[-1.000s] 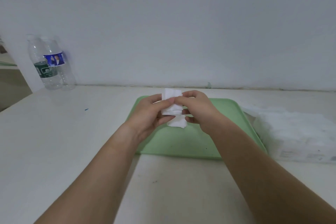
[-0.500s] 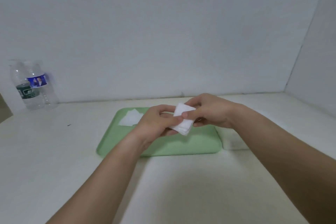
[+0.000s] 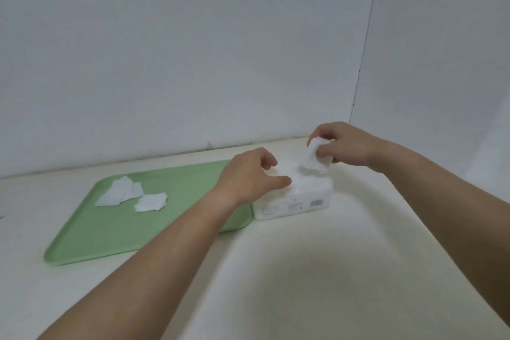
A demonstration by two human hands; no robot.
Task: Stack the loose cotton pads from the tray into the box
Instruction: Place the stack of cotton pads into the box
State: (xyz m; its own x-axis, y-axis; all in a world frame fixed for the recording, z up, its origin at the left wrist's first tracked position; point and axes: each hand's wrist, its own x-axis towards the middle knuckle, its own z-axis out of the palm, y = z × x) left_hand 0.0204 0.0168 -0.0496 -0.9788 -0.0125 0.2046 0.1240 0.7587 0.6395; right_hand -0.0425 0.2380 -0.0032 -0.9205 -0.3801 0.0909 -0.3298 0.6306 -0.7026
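On my feed a pale cream table (image 3: 317, 270) fills the lower half of the view and runs out of frame at the left, right and near sides. Soft shadows lie across its near right part. Along the table's far edge rises a plain grey-white back wall (image 3: 193, 50). At the table's far right corner it meets a side wall (image 3: 441, 63) of the same colour, and a thin dark seam (image 3: 360, 63) between them slants up to the top of the frame. A small grey mark (image 3: 209, 145) sits on the far edge at the wall's foot; I cannot tell what it is. A dark speck (image 3: 1, 217) shows at the far left.
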